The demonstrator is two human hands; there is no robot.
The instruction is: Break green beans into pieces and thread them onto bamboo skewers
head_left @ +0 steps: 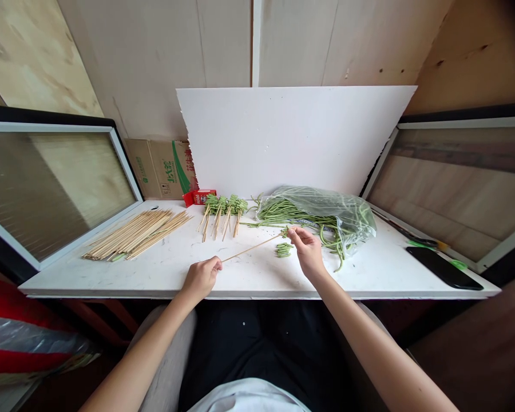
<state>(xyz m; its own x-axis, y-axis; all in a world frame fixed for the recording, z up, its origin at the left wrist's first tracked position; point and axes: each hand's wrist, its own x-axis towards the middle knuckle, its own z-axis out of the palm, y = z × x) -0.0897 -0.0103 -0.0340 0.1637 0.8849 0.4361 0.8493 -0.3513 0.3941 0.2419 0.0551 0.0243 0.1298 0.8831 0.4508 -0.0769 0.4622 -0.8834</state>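
My left hand [201, 277] is closed around the lower end of a thin bamboo skewer [252, 247], which slants up to the right. At its far tip, my right hand [307, 249] pinches green bean pieces [284, 232]; the fingers partly hide them. Just below that tip lies a small pile of cut green beans [284, 250] on the white table [249, 280]. Behind, several skewers loaded with bean pieces [225, 205] rest side by side, bare ends toward me. Long green beans [296, 213] spill from a clear plastic bag [352, 214] at the back right.
A heap of bare bamboo skewers [139, 233] lies on the left. A small red box [199, 197] and a cardboard box [161, 169] stand behind. A white board [292, 137] leans at the back. To the right lies a black phone [444, 268], near scissors-like tools [412, 234].
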